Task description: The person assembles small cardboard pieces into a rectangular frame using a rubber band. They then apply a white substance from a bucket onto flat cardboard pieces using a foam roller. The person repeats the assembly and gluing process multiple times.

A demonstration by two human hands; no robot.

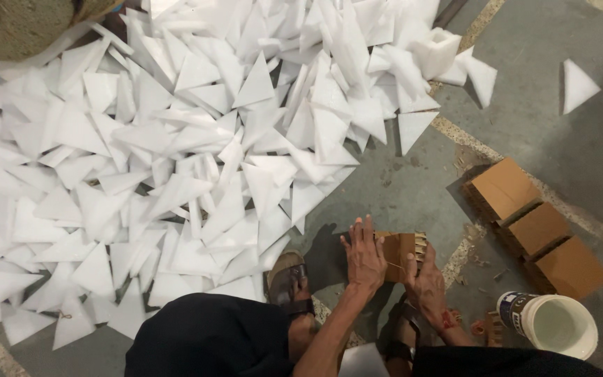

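A: Entry one, the grip. What sits there?

B: The cardboard stack stands on the floor, with the left hand flat against its left side and the right hand against its right side.

A: To the left of the grip?

B: One sandalled foot just beside it; past that and beyond, the heap of foam triangles spreads over the floor.

A: To the right?

B: Three cardboard blocks in a touching row, near. A plastic tub stands nearer the person than the row, to the right of the right hand.

A: Farther out?

B: A lone foam triangle, well apart, beyond the blocks. A woven sack lies at the heap's far left edge.
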